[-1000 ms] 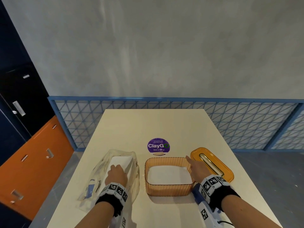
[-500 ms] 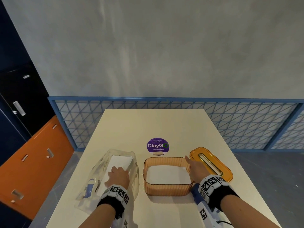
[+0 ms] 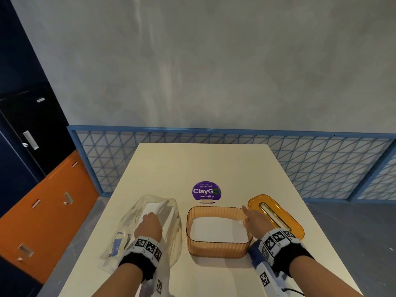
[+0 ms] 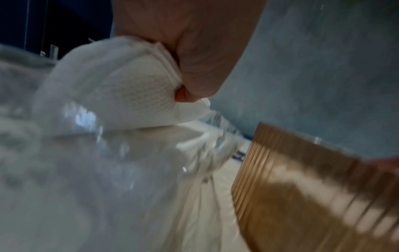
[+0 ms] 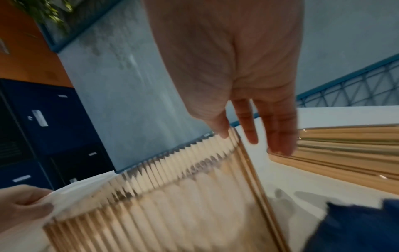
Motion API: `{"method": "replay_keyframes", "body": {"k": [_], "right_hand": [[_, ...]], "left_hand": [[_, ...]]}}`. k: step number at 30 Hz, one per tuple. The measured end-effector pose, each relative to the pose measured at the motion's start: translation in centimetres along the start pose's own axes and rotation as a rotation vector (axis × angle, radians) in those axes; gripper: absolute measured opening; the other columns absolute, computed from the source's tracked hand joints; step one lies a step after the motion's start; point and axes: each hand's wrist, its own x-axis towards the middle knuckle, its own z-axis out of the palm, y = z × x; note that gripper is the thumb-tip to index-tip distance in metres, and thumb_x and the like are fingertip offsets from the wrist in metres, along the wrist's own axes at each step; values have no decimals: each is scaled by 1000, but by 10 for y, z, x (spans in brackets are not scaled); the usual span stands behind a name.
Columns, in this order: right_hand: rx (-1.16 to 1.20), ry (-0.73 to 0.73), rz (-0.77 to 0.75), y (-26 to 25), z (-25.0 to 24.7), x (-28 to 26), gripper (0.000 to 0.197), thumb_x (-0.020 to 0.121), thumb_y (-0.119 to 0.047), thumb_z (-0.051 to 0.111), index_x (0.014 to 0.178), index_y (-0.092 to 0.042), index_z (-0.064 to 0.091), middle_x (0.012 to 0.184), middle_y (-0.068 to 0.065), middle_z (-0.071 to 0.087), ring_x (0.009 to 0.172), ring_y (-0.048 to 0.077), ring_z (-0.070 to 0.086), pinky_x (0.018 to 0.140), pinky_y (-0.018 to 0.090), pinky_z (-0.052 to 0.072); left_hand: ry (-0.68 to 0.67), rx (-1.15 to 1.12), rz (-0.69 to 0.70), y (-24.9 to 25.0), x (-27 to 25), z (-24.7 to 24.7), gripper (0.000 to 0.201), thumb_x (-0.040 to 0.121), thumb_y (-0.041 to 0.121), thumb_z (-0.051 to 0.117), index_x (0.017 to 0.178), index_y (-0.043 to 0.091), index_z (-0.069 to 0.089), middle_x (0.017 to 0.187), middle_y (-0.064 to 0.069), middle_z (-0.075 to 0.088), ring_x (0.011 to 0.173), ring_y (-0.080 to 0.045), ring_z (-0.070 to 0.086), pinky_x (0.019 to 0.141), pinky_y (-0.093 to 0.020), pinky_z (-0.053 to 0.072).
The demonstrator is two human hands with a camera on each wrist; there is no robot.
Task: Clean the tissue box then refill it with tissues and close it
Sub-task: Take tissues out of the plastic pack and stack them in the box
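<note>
An amber ribbed tissue box (image 3: 216, 247) stands open on the table, with white tissues (image 3: 217, 229) lying inside it. Its amber lid (image 3: 278, 213) with a slot lies flat to the right. My right hand (image 3: 250, 217) rests with straight fingers against the box's right rim; the right wrist view shows the thumb on the ribbed wall (image 5: 172, 187). To the left lies a clear plastic pack (image 3: 167, 232) of white tissues. My left hand (image 3: 150, 221) reaches into it and pinches a folded stack of tissues (image 4: 112, 88).
A purple round "ClayGo" sticker (image 3: 206, 191) is on the cream table (image 3: 203, 159) behind the box. A blue mesh railing (image 3: 321, 159) runs behind the table. Orange and dark blue lockers (image 3: 42, 189) stand at the left.
My left hand has drawn slightly back toward me inside the pack with the tissues. The right hand stays at the box's right rim.
</note>
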Motion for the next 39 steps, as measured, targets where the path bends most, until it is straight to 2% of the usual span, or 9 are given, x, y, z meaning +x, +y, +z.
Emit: {"method": "replay_keyframes", "body": {"k": [5, 10, 13, 16, 21, 25, 29, 35, 39], "right_hand": [[217, 264, -186, -41, -31, -14, 42, 101, -25, 36, 140, -11, 42, 128, 14, 54, 115, 27, 52, 98, 36, 41], [1228, -382, -145, -108, -60, -38, 61, 96, -54, 31, 124, -4, 50, 102, 18, 67, 76, 30, 67, 66, 34, 57], [1386, -524, -206, -119, -71, -41, 61, 93, -56, 38, 122, -5, 55, 105, 18, 66, 90, 36, 66, 74, 41, 58], [1241, -378, -262, -114, -73, -39, 30, 94, -23, 54, 117, -4, 56, 98, 12, 66, 84, 25, 66, 63, 33, 59], [954, -105, -432, -81, -75, -32, 19, 90, -19, 58, 107, -12, 60, 107, 9, 66, 94, 25, 63, 81, 39, 50], [901, 19, -487, -59, -77, -39, 36, 90, -31, 58, 121, -15, 59, 119, 7, 66, 110, 25, 61, 97, 42, 46], [932, 59, -473, -42, -70, -38, 32, 91, -32, 59, 120, -19, 60, 118, 3, 66, 110, 23, 61, 99, 41, 46], [1102, 99, -374, -27, -50, -37, 18, 93, -21, 55, 110, -26, 59, 106, -3, 67, 97, 16, 62, 82, 26, 50], [1189, 86, -337, -18, -39, -31, 22, 91, -20, 58, 112, -25, 60, 111, 3, 67, 102, 19, 63, 90, 34, 52]], "left_hand": [[155, -105, 56, -2, -20, -47, 22, 98, 8, 33, 109, 3, 52, 105, -15, 66, 96, -33, 64, 73, -35, 46], [478, -220, 386, 15, -53, -64, 31, 85, -1, 55, 114, 9, 58, 96, -10, 71, 79, -30, 69, 58, -30, 51], [557, -174, 674, 20, -60, -48, 44, 76, 3, 49, 119, 13, 51, 112, -11, 71, 98, -27, 70, 75, -37, 58], [331, -124, 728, 24, -66, -34, 50, 83, 18, 37, 133, 21, 42, 136, -7, 55, 128, -24, 51, 97, -48, 48], [99, -677, 534, 32, -72, -19, 72, 82, 70, 34, 143, 39, 9, 155, 15, 7, 146, -6, 0, 117, -26, 6], [-100, -1323, 86, 53, -54, -25, 67, 93, 11, 46, 148, 25, 10, 150, -4, 28, 141, -21, 26, 108, -32, 27], [-316, -1546, 80, 69, -33, -28, 61, 92, 3, 48, 141, 29, 22, 134, -6, 47, 123, -22, 46, 94, -35, 41], [-60, -1384, 167, 91, -33, -33, 31, 90, -8, 40, 109, 16, 42, 102, -2, 50, 98, -19, 48, 77, -24, 42], [54, -1347, 186, 94, -43, -26, 26, 88, -9, 39, 106, 9, 45, 98, -2, 53, 89, -14, 51, 75, -24, 44]]}}
